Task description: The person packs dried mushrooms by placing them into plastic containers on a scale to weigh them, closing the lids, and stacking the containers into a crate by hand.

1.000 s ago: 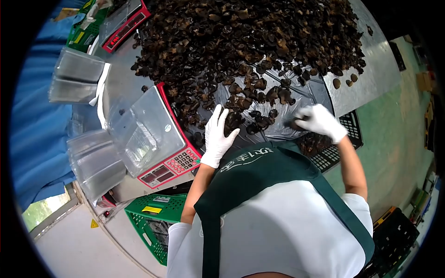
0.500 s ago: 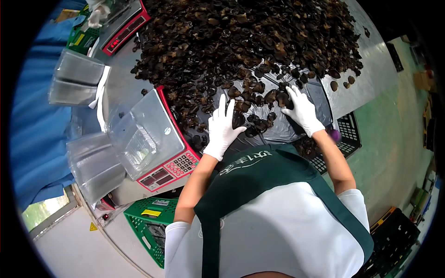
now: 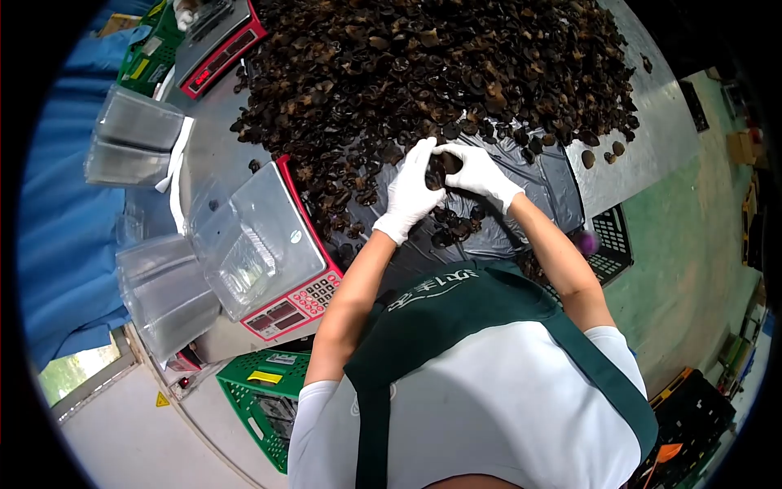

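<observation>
My left hand (image 3: 410, 194) and my right hand (image 3: 482, 174), both in white gloves, meet in front of me with their fingers curved inward. Between them is a small clump of dark wood ear mushrooms (image 3: 440, 169), pressed from both sides; the gloves partly cover it. Just beyond spreads a large heap of wood ear mushrooms (image 3: 423, 73). Under my hands lies a black plastic sheet (image 3: 533, 187), with a few loose pieces near my wrists. Left of my left hand stands a red-edged scale (image 3: 277, 204) with a clear plastic tray (image 3: 248, 273) on it.
Stacks of clear trays (image 3: 134, 134) line the table's left side. A second scale (image 3: 220, 53) stands at the upper left, near another person's gloved hand (image 3: 186, 14). A green crate (image 3: 265, 391) is below left; a black crate (image 3: 611, 240) is at right.
My hands, spread apart over the sheet before, have come together, the right one moving left. They have gathered mushrooms between them, baring more sheet on the right. The other person's hand has shifted.
</observation>
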`<state>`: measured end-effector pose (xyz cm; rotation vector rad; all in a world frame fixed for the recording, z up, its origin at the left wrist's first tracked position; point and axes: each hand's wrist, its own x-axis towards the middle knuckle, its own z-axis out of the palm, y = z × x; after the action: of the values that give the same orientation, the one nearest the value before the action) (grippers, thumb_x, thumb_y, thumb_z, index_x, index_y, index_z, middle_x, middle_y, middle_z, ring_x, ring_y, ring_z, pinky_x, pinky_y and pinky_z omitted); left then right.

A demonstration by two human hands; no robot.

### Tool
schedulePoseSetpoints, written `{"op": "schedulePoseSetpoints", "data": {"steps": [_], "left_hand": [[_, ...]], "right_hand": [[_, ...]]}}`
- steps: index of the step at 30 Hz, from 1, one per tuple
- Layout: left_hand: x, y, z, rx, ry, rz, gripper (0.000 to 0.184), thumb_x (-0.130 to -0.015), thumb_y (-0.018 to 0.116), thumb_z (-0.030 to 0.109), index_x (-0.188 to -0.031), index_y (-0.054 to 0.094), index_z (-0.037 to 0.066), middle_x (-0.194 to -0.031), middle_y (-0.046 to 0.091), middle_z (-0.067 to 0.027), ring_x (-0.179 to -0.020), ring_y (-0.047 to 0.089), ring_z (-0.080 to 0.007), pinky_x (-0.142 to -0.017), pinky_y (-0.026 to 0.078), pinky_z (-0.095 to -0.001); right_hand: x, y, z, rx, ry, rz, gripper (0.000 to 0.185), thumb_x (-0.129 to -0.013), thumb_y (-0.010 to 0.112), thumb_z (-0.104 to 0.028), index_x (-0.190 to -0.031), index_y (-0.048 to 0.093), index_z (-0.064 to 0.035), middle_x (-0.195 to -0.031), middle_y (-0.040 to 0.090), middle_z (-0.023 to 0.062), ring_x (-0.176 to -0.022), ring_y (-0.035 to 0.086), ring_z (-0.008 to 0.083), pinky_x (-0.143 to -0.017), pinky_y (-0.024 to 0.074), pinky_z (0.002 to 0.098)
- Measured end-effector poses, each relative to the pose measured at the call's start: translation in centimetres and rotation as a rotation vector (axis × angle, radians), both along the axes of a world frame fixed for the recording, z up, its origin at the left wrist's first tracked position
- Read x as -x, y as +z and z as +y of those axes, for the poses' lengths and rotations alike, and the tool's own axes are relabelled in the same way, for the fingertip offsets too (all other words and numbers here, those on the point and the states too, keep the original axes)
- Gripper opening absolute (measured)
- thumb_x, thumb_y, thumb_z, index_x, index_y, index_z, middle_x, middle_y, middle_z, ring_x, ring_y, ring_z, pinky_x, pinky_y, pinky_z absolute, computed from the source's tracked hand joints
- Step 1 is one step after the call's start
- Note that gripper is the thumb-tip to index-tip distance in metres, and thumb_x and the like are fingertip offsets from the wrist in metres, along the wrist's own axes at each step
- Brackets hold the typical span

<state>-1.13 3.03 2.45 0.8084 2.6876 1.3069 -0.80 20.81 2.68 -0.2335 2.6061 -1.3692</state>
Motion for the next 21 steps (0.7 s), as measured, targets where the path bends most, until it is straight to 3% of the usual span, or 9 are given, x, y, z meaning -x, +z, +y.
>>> {"op": "schedulePoseSetpoints", "data": {"steps": [2,6,10,11,12,14,16,18,21], "left_hand": [[0.5,0.7,-0.2,-0.205,0.063,-0.186,0.082,-0.062,0.073,0.005,-0.138,0.042,0.007,-0.130,0.052,-0.0132,-0.120,0.051,-0.0252,-0.102,0.041,-0.0324],[1.0,2.9,-0.6,-0.615,0.038,-0.633,0.086,-0.062,0.074,-0.002,-0.140,0.039,0.005,-0.128,0.053,-0.0093,-0.114,0.053,-0.0179,-0.097,0.044,-0.0301],[0.7,3.2,-1.0,-0.689,0.079,-0.649,0.085,-0.064,0.075,-0.003,-0.140,0.039,0.004,-0.128,0.053,-0.0082,-0.114,0.052,-0.0155,-0.097,0.043,-0.0281],[0.3,3.1,-0.9,-0.704,0.083,-0.643,0.084,-0.065,0.076,-0.003,-0.140,0.039,0.003,-0.128,0.053,-0.0086,-0.113,0.052,-0.0155,-0.096,0.044,-0.0280],[0.1,3.0,-0.8,-0.720,0.088,-0.637,0.084,-0.065,0.076,-0.002,-0.140,0.039,0.003,-0.129,0.052,-0.0090,-0.113,0.052,-0.0154,-0.096,0.044,-0.0279],[-0.3,1.4,-0.9,-0.679,0.144,-0.522,0.078,-0.067,0.076,-0.003,-0.137,0.043,0.003,-0.122,0.056,-0.0072,-0.108,0.055,-0.0144,-0.092,0.046,-0.0270],[-1.0,2.3,-0.9,-0.802,0.238,-0.650,0.067,-0.070,0.075,-0.003,-0.131,0.048,0.002,-0.114,0.060,-0.0047,-0.097,0.059,-0.0123,-0.086,0.049,-0.0256],[-1.1,2.4,-1.2,-0.867,0.311,-0.705,0.043,-0.076,0.071,-0.002,-0.117,0.059,0.001,-0.099,0.064,-0.0036,-0.078,0.061,-0.0091,-0.069,0.053,-0.0236],[-1.1,3.6,-2.7,-0.898,0.391,-0.759,0.029,-0.078,0.071,0.002,-0.105,0.062,0.001,-0.090,0.065,-0.0037,-0.077,0.063,-0.0114,-0.064,0.054,-0.0234]], "right_hand": [[0.5,0.4,0.0,0.101,-0.013,-0.033,0.050,-0.066,0.068,-0.016,-0.116,0.062,-0.0095,-0.103,0.067,0.0118,-0.094,0.064,0.0258,-0.086,0.0491,0.0322],[1.4,2.7,-1.2,0.402,-0.083,-0.195,0.050,-0.066,0.062,-0.011,-0.116,0.061,-0.0076,-0.102,0.067,0.0103,-0.091,0.063,0.0200,-0.084,0.0488,0.0308],[2.7,1.6,-2.8,0.359,-0.102,-0.194,0.049,-0.070,0.062,-0.010,-0.118,0.057,-0.0033,-0.106,0.066,0.0128,-0.095,0.062,0.0218,-0.086,0.0484,0.0311],[2.8,1.1,-3.1,0.430,-0.071,-0.329,0.053,-0.074,0.056,0.002,-0.127,0.051,-0.0015,-0.114,0.061,0.0074,-0.102,0.056,0.0144,-0.092,0.0445,0.0284],[2.7,3.0,-3.4,0.441,-0.056,-0.388,0.052,-0.075,0.054,0.002,-0.126,0.051,-0.0013,-0.115,0.060,0.0060,-0.105,0.054,0.0141,-0.093,0.0430,0.0280],[2.7,3.1,-3.9,0.687,-0.051,-0.482,0.050,-0.075,0.054,0.000,-0.125,0.052,-0.0016,-0.112,0.060,0.0042,-0.104,0.054,0.0143,-0.093,0.0424,0.0272],[3.2,3.7,-4.1,0.779,0.098,-0.501,0.049,-0.077,0.054,-0.003,-0.126,0.051,-0.0009,-0.115,0.059,0.0045,-0.105,0.054,0.0146,-0.095,0.0410,0.0268],[2.5,4.7,-4.5,0.621,-0.063,-0.557,0.060,-0.086,0.059,-0.015,-0.141,0.038,-0.0051,-0.133,0.051,0.0124,-0.118,0.049,0.0190,-0.097,0.0396,0.0262],[1.9,7.6,-3.0,0.466,-0.007,-0.472,0.067,-0.089,0.060,-0.024,-0.146,0.029,-0.0086,-0.141,0.043,0.0182,-0.127,0.044,0.0258,-0.095,0.0452,0.0329]]}}
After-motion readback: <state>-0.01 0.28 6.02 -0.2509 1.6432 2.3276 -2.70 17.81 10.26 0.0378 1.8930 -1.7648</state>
